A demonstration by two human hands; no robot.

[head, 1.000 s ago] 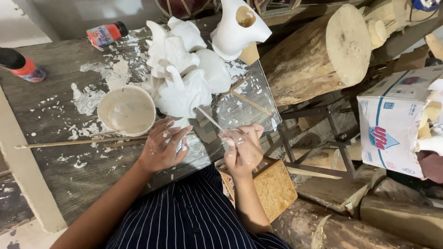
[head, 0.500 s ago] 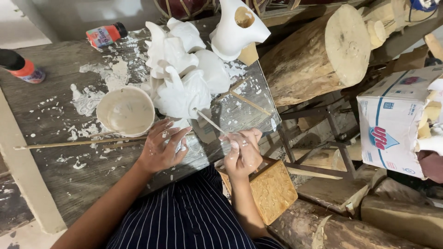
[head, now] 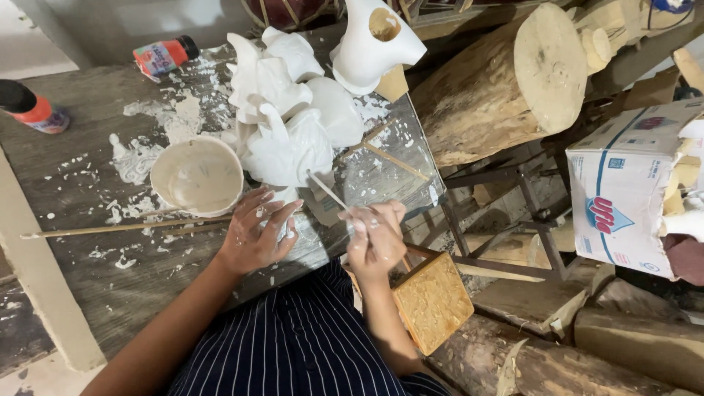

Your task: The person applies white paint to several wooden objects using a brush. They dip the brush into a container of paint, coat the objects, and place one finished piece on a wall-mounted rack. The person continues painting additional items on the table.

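Over on the left, two paint bottles with orange labels lie on the messy wooden table. Next comes a white-smeared bowl. The left hand lies flat with fingers spread, just below the white plaster figures. The right hand pinches a thin stick that touches them. Far right sits a white cardboard box with blue and red marks.

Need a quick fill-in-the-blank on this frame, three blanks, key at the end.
1. The right hand holds a thin ____.
2. The round bowl sits to the ____ of the white figurines.
3. The left hand rests ____ on the table, fingers spread.
Missing words: stick; left; flat
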